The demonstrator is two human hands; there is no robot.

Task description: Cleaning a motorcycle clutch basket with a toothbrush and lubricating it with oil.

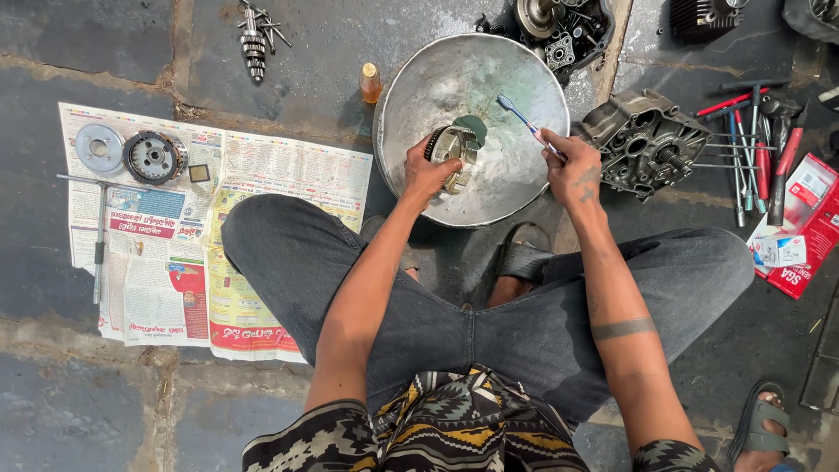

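Head view: looking straight down at a person sitting on a stone floor, knees spread, both arms reaching into a metal basin (524,188).
Left hand: the left hand (426,172) is closed around a round toothed metal part (454,149), holding it tilted inside the basin, left of the basin's middle.
Right hand: the right hand (572,166) pinches a toothbrush (523,118) by its handle; the bristle end points far and left, just above the metal part, over the basin.
Basin: sits on the floor just beyond the person's feet, between the knees.
Left of basin: a small amber bottle (370,83) stands just beside the rim; a newspaper (262,192) lies spread on the floor with a round clutch-like part (154,156), a flat disc (99,147) and a long T-handled tool (99,236) on it.
Right of basin: an engine casing (642,140) near the rim, then a row of screwdrivers (752,149) and a red box (804,227) farther right.
Far side: a gear shaft (253,39) lies on the floor.
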